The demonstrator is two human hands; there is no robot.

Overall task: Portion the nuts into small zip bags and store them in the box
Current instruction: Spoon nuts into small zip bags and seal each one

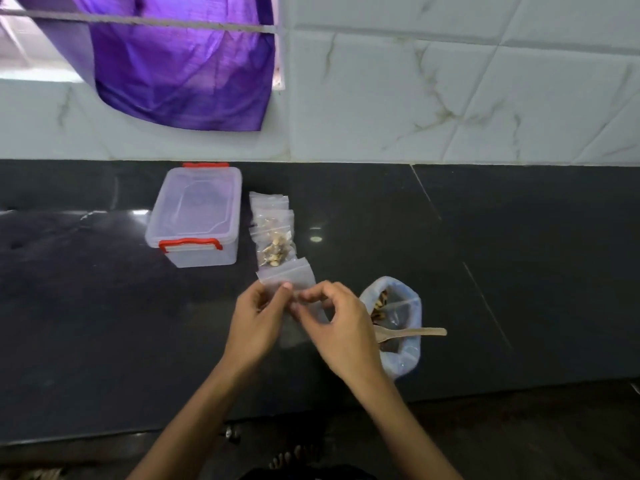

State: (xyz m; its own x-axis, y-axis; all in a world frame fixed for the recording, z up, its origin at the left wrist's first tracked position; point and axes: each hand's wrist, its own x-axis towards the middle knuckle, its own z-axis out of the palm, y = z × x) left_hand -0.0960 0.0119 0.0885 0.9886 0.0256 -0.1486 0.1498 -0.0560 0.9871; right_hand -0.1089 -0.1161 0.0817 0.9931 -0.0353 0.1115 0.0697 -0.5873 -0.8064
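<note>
Dark counter [104, 323]: both hands pinch empty zip bag [287, 277]; L hand [256, 323], R hand [343, 334]; bag's lower part blurred.

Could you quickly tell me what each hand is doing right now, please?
Left hand: pinching the small zip bag.
Right hand: pinching the same bag.

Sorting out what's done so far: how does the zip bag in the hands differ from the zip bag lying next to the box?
The zip bag in the hands looks empty; the zip bag lying next to the box has nuts inside. The first is pinched by the left hand and right hand; the second lies untouched on the counter. Both are small and clear.
</note>
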